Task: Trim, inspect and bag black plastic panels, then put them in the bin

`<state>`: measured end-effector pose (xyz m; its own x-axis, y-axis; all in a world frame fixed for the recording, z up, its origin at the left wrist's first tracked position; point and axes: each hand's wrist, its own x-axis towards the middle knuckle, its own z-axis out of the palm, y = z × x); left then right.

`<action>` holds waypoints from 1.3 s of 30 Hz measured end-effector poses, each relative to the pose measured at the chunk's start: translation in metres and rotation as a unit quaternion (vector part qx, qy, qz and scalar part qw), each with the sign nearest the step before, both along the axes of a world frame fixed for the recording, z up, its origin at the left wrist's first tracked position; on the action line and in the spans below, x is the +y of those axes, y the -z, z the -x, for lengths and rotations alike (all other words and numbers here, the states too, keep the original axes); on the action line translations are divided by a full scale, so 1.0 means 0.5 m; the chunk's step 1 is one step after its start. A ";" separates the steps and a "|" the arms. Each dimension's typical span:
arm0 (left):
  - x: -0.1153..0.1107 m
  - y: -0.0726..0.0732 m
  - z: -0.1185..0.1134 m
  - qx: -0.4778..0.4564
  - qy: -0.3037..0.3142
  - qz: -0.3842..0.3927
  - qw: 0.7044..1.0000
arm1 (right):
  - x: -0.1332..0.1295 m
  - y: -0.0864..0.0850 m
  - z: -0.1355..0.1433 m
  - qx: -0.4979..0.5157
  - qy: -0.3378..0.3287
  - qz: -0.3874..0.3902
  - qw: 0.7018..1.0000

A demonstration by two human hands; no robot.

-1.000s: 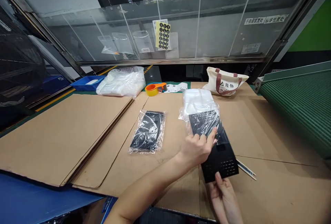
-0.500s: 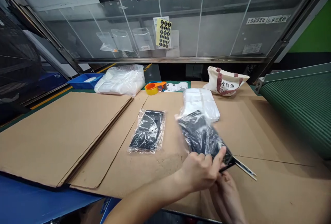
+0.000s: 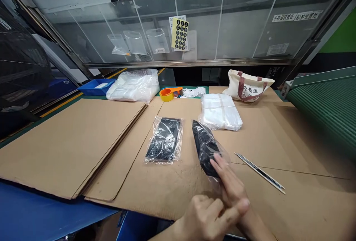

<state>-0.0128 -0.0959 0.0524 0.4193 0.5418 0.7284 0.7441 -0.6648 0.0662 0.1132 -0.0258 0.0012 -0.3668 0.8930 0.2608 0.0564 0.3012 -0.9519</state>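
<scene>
My right hand (image 3: 232, 185) grips a flat black part in a clear plastic bag (image 3: 205, 146), its fingers lying along the right side. That part is tilted up, its narrow side partly towards me. Just below, my left hand (image 3: 207, 215) has its fingers curled and one digit stretched across the right wrist. Whatever the left fingers hold, if anything, is hidden. A second bagged black part (image 3: 164, 139) lies flat to the left. Right of my hands lie thin pointed sticks, one pale and one dark metallic, like tweezers (image 3: 261, 172).
Behind are a stack of clear bags (image 3: 221, 111), a cloth tote (image 3: 249, 87), an orange tape dispenser (image 3: 169, 93), a plastic bundle (image 3: 135, 85) and a blue tray (image 3: 96, 87). Cardboard sheets (image 3: 72, 141) lie left. A green ribbed conveyor (image 3: 330, 104) borders the right.
The bagged part in my right hand has turned from its broad face towards its narrow side. My left hand has come off its face and moved down towards me. The view has shifted slightly.
</scene>
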 end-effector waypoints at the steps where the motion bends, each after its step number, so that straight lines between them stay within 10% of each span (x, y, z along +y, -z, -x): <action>1: -0.011 -0.003 0.010 -0.004 0.022 0.000 1.000 | 0.007 0.005 0.009 -0.031 -0.028 -0.047 0.998; 5: -0.014 -0.041 0.072 -0.015 0.029 0.026 0.999 | 0.007 0.034 0.035 -0.141 -0.132 -0.168 0.967; 8: 0.040 -0.050 0.129 -0.017 -0.129 0.072 0.989 | -0.014 0.028 0.035 -0.154 -0.141 -0.186 0.960; 16: 0.213 0.026 0.228 0.202 -0.394 0.312 0.841 | -0.004 -0.012 -0.034 -0.176 0.046 -0.238 0.954; 25: 0.199 0.037 0.277 0.148 -0.452 0.401 0.783 | 0.017 0.095 0.002 -0.316 -0.074 -0.219 0.920; 39: 0.175 0.028 0.298 0.217 -0.489 0.363 0.763 | 0.006 0.043 0.092 -0.408 -0.144 -0.212 0.876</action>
<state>-0.1620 -0.0082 0.0382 -0.3267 0.9451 -0.0048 0.9178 0.3161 -0.2403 0.0671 -0.0229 -0.0204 -0.7799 0.6191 0.0924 0.5298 0.7315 -0.4291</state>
